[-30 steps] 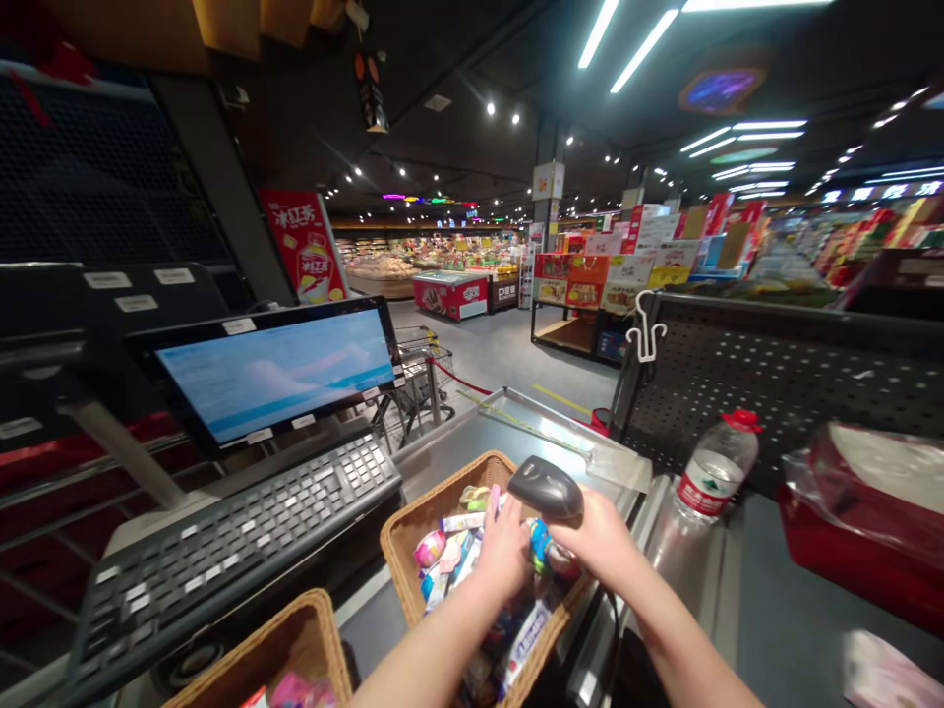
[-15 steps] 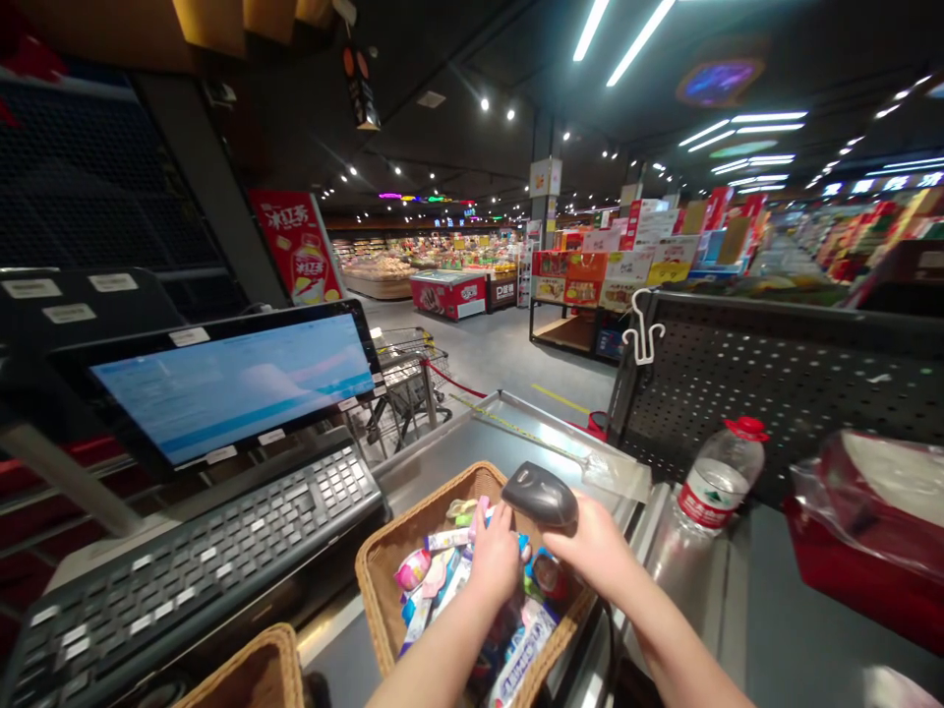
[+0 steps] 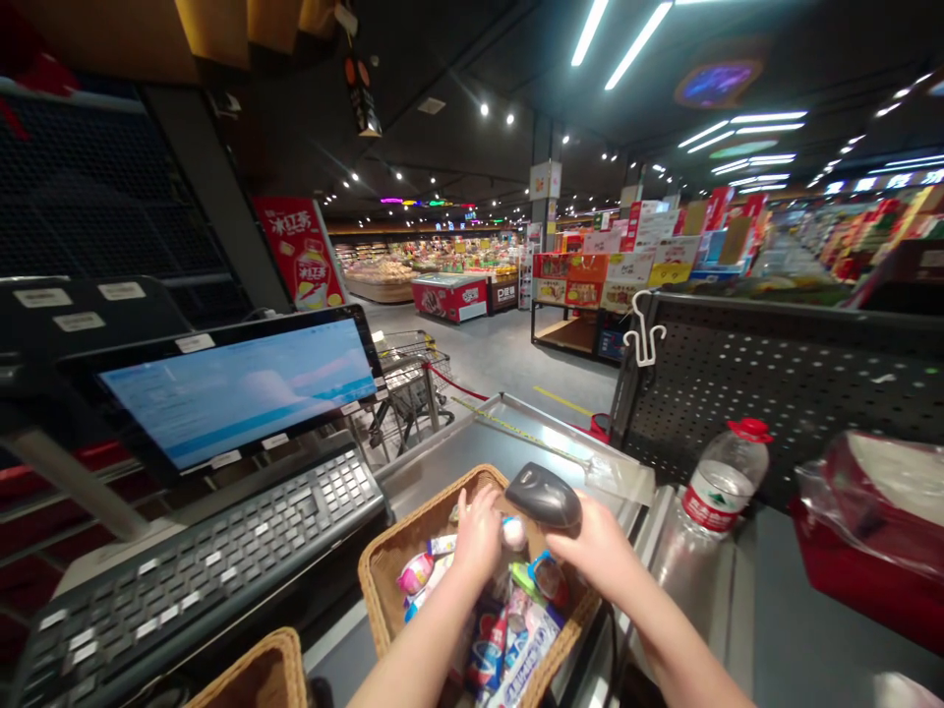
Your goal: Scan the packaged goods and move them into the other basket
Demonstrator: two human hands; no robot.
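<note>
My right hand (image 3: 597, 551) is closed round the handle of a dark grey barcode scanner (image 3: 544, 495), held over a wicker basket (image 3: 390, 560) full of colourful snack packets (image 3: 508, 629). My left hand (image 3: 478, 536) reaches down into the basket's far side, fingers curled among the packets beside a small pink-white item (image 3: 513, 532); what it grips I cannot make out. Both forearms come up from the bottom edge.
A till screen (image 3: 243, 388) and keyboard (image 3: 199, 551) stand at left. A second wicker basket (image 3: 251, 678) sits at the bottom left. A water bottle (image 3: 723, 482) with a red cap stands at right by a red bag in plastic (image 3: 870, 521). A black perforated panel (image 3: 782, 383) rises behind.
My left hand has moved from the basket's middle to its far side, deeper among the packets. The scanner in my right hand has stayed about where it was.
</note>
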